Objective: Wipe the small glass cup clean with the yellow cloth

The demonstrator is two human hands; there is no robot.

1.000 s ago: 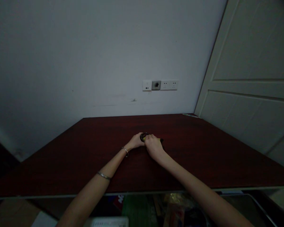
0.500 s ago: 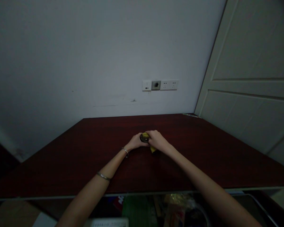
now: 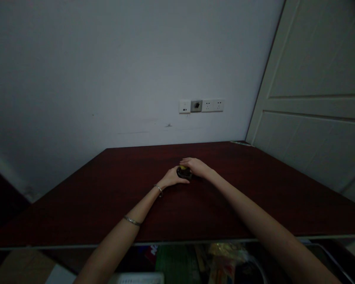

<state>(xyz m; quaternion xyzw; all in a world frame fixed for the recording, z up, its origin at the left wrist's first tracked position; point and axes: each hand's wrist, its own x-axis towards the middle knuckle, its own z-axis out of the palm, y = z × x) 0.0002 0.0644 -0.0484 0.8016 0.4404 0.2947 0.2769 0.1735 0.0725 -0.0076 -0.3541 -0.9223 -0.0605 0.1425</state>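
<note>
A small dark round object with a yellow part (image 3: 184, 172) sits near the middle of a dark red wooden table (image 3: 112, 197). My left hand (image 3: 172, 177) curls against its left side and holds it. My right hand (image 3: 195, 165) lies over its top and right side, fingers curved around it. Most of the object is hidden between my hands and the light is dim, so I cannot name it. My left arm wears two thin bracelets (image 3: 131, 221).
A white wall with a row of sockets (image 3: 201, 105) stands behind the table. A pale panelled door (image 3: 313, 118) closes the right side. Below the table's front edge (image 3: 177, 242) lie coloured packages (image 3: 221, 264) and a cardboard box (image 3: 14, 268).
My right hand has moved from the near side of the object up over its top. The yellow strip that showed beside it half a second ago is out of sight. My left hand stayed put.
</note>
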